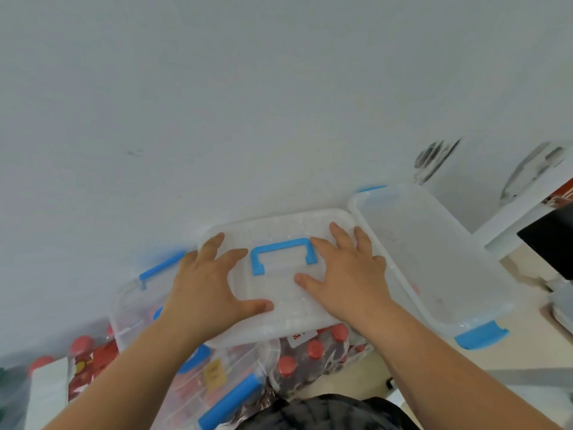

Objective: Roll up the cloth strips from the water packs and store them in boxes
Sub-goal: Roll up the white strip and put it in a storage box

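Note:
A translucent lid [279, 311] with a blue handle [283, 252] lies level in the middle of the view, above the water packs. What it rests on is hidden. My left hand [207, 283] lies flat on its left side with fingers spread. My right hand [344, 274] lies flat on its right side, thumb just below the handle. An open, empty translucent box [434, 259] with blue latches stands right beside the lid. Water packs [313, 352] of red-capped bottles sit below. No cloth strip is clearly visible.
A second translucent box [133, 308] with a blue handle sits lower left, with red and blue things inside. A white wall fills the upper view. More red-capped bottles [82, 344] stand at the left. A white ledge and a dark panel [552, 240] are at the right.

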